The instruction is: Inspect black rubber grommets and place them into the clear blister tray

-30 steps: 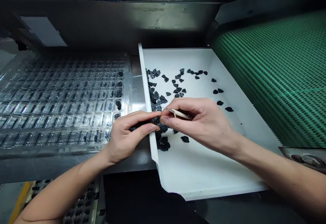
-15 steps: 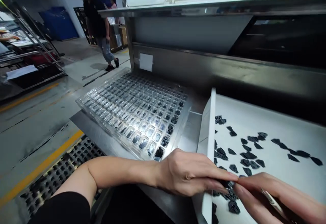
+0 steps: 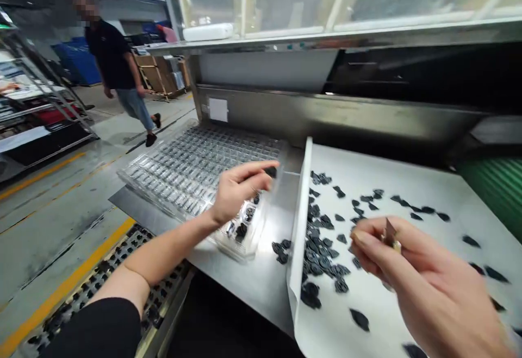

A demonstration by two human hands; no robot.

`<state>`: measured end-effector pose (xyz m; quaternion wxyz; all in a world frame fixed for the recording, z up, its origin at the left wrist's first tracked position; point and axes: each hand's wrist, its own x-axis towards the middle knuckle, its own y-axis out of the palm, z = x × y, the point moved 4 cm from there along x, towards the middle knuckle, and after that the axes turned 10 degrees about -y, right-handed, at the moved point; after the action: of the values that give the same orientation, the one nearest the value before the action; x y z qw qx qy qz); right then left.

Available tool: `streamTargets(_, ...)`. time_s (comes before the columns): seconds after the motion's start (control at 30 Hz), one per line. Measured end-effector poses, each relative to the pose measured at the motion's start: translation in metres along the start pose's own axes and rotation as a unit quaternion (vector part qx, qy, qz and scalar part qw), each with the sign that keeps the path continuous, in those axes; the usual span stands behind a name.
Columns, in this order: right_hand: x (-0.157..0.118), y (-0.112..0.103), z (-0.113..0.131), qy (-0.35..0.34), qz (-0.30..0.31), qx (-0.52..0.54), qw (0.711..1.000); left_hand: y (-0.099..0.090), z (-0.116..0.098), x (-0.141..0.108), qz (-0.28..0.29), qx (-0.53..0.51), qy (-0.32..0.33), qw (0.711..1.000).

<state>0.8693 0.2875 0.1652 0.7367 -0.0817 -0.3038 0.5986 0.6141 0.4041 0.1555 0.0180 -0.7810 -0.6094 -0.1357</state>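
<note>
My left hand point(image 3: 240, 187) is over the right side of a clear compartment tray point(image 3: 175, 157), with a small black part point(image 3: 271, 171) pinched between thumb and fingers. Black parts show in some compartments below that hand. Over a white tray point(image 3: 367, 165) of scattered black parts, my right hand point(image 3: 420, 276) is closed round a small pointed metal tool point(image 3: 390, 232). Whether its fingertips also pinch a part is too blurred to tell.
Several black parts point(image 3: 281, 251) lie on the metal bench point(image 3: 244, 287) between the trays. A metal shelf point(image 3: 261, 45) spans the back. At lower left is a rack of dark parts point(image 3: 110, 271). A person point(image 3: 112, 59) walks in the aisle.
My left hand has moved from beside my right fingertips over to the clear tray, carrying a black part. My hands are now apart. The view has shifted, and the person appears nearer.
</note>
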Motion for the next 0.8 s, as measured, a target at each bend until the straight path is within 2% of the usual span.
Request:
streamTargets(0.1,0.002,0.003,0.008,-0.013,0.001,0.068,0.998,-0.031,-0.009,0.040,0.002,0.071,-0.022,0.997)
streamTargets(0.2,0.002,0.006,0.009,-0.035,-0.004,0.103,0.994,-0.057,-0.011,0.091,0.022,0.190,-0.044,0.981)
streamTargets(0.27,0.001,0.008,0.008,-0.040,0.001,0.112,0.993,-0.069,-0.006,0.125,0.022,0.280,-0.065,0.958)
streamTargets(0.33,0.001,0.008,0.008,-0.049,0.006,0.106,0.993,-0.075,0.004,0.154,0.019,0.326,-0.078,0.942)
streamTargets(0.43,0.002,0.008,0.009,-0.064,0.013,0.091,0.994,-0.070,0.029,0.181,0.034,0.364,-0.087,0.927)
streamTargets(0.57,0.003,0.009,0.011,-0.087,0.021,0.079,0.993,-0.050,0.060,0.199,0.085,0.421,-0.076,0.900)
streamTargets(0.8,0.000,0.012,0.013,-0.117,0.053,0.076,0.989,-0.017,0.084,0.221,0.124,0.486,-0.050,0.864)
